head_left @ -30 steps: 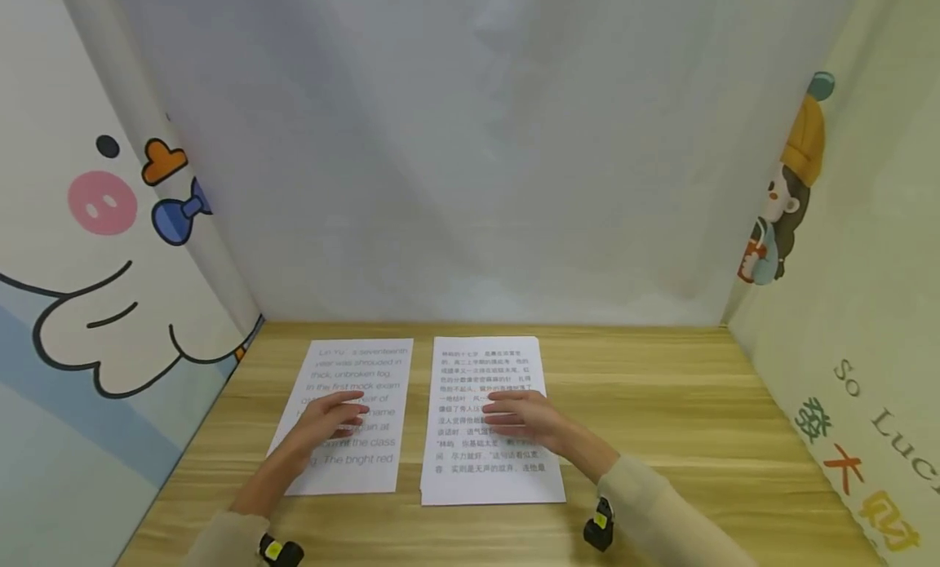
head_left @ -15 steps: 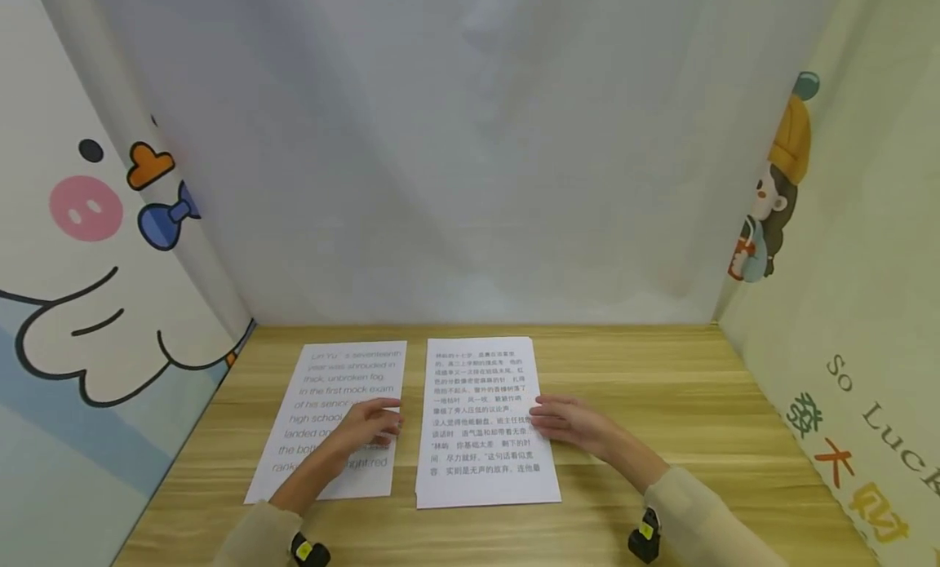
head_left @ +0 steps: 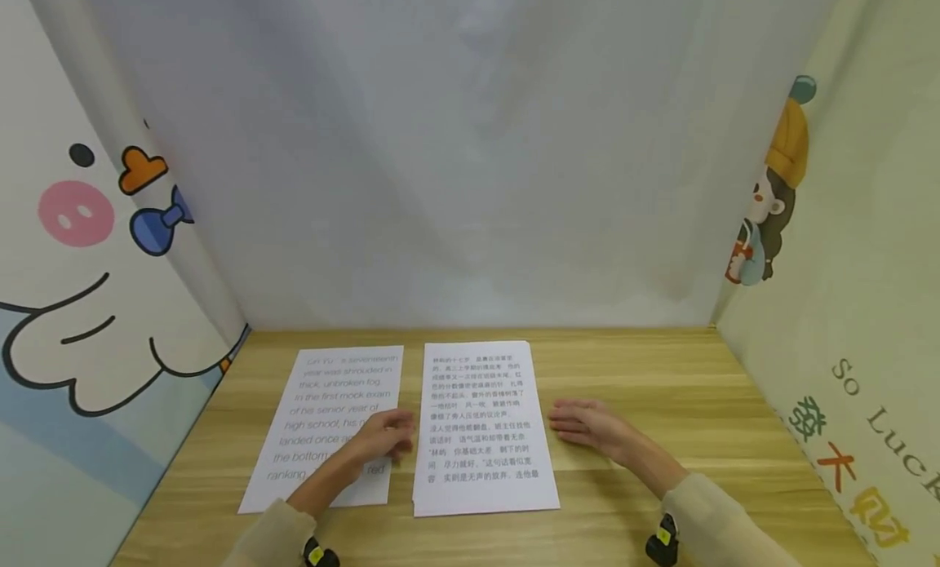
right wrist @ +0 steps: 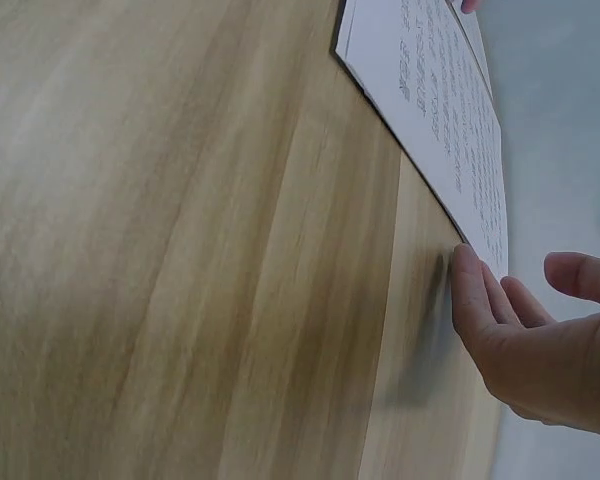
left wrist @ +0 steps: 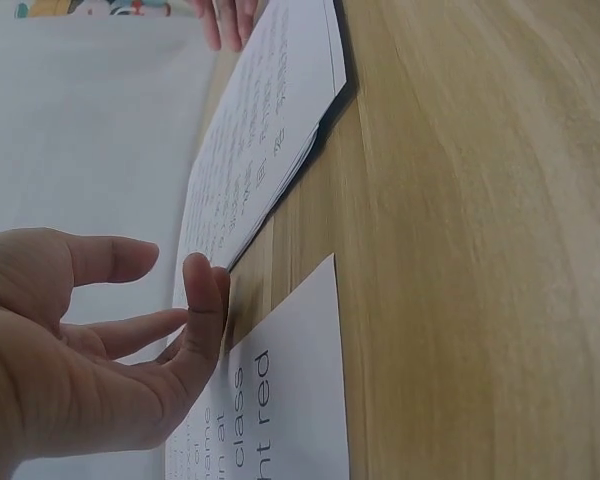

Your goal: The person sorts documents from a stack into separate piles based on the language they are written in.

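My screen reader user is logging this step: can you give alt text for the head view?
Two printed sheets lie side by side on a wooden table: the left hand rests on the English sheet, while the right hand lies flat on the wood just right of the Chinese sheet. Cartoon-printed panels flank a white backdrop.

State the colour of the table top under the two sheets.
Light wood grain, on the table; the head view shows it best.

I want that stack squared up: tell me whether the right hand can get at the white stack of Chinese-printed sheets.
Probably yes. The right hand lies open on the wooden table just beside the white stack of Chinese-printed sheets, nothing between them.
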Motion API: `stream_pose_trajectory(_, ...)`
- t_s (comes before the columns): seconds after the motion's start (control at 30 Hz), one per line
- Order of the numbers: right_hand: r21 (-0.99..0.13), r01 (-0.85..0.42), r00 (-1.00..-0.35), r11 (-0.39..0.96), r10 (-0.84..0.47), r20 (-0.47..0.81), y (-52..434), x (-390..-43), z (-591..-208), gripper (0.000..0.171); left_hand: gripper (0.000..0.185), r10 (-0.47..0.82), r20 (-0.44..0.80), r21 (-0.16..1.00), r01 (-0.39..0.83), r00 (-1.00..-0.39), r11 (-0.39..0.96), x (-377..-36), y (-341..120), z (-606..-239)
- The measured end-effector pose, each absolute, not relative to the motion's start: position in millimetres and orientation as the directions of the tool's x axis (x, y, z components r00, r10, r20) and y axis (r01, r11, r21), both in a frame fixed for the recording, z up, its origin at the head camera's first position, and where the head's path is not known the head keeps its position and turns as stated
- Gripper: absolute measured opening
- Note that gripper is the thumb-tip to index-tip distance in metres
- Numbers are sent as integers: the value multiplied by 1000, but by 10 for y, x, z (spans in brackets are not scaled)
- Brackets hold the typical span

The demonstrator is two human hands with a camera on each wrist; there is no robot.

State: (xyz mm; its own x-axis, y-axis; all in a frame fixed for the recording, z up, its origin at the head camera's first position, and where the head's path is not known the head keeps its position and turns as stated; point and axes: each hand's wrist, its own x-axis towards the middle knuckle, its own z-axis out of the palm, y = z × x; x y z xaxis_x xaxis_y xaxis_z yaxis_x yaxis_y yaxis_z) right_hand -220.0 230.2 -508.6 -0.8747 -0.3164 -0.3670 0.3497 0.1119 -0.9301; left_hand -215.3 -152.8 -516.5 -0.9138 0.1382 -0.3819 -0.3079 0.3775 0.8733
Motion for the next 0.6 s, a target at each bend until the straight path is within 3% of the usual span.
stream_pose_trajectory(0.6, -916, 388, -856, 98, -330, -398, 2208, -2218, -5051, 53, 51, 151, -403, 853, -311, -903, 419, -2162, -1408, -5158)
